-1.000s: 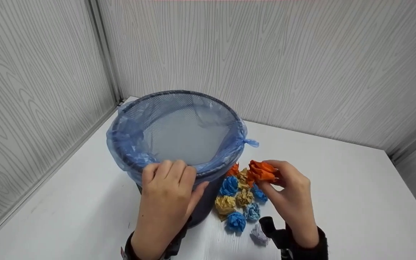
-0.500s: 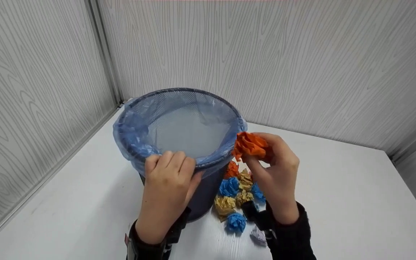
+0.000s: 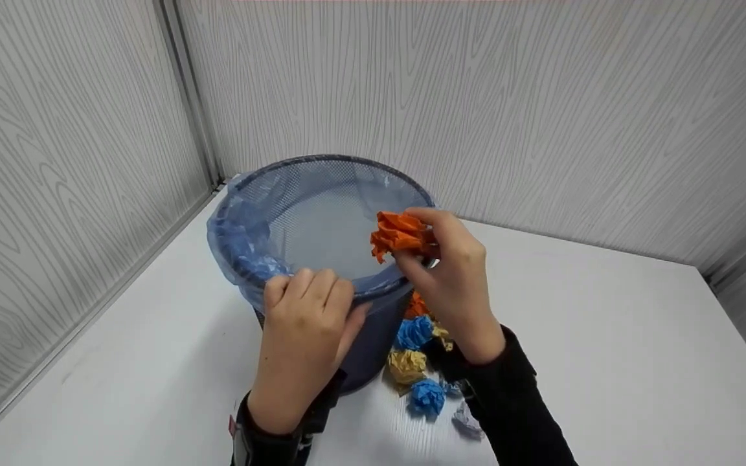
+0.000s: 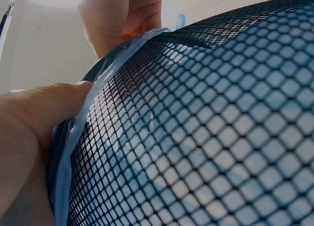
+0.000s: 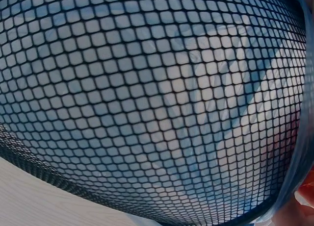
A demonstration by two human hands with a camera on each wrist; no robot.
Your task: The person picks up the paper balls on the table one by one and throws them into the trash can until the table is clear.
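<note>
Grey wood-grain panels (image 3: 541,97) wall in a white table (image 3: 606,336), seen whole only from the head camera. Left of centre in that view stands a dark mesh waste bin (image 3: 373,343) lined with a blue plastic bag (image 3: 237,246) folded over its rim.

At the near rim, the left hand (image 3: 305,336) grips the bin, fingers curled over the edge and the thumb pressed to the outer wall. Right of centre, the right hand (image 3: 454,285) pinches a crumpled orange paper ball (image 3: 400,234) between fingertips and thumb, holding it above the bin's right rim, over the opening. On the table just right of the bin's foot, in the lower middle of the frame, lies a small heap of crumpled paper balls (image 3: 421,362) in blue, tan, orange and pale lilac, partly hidden behind the right forearm's dark sleeve (image 3: 515,401).

From the left wrist, the mesh (image 4: 221,138) fills the frame; fingers (image 4: 122,15) hook over the bag-covered rim at upper left, and the thumb (image 4: 44,108) lies flat against the wall at left. Neither the orange ball nor the heap shows here.

From the right wrist, almost nothing but the mesh wall (image 5: 147,98) appears, with the bag's folds showing pale through it; a reddish blur sits at the lower right corner, too unclear to name.
</note>
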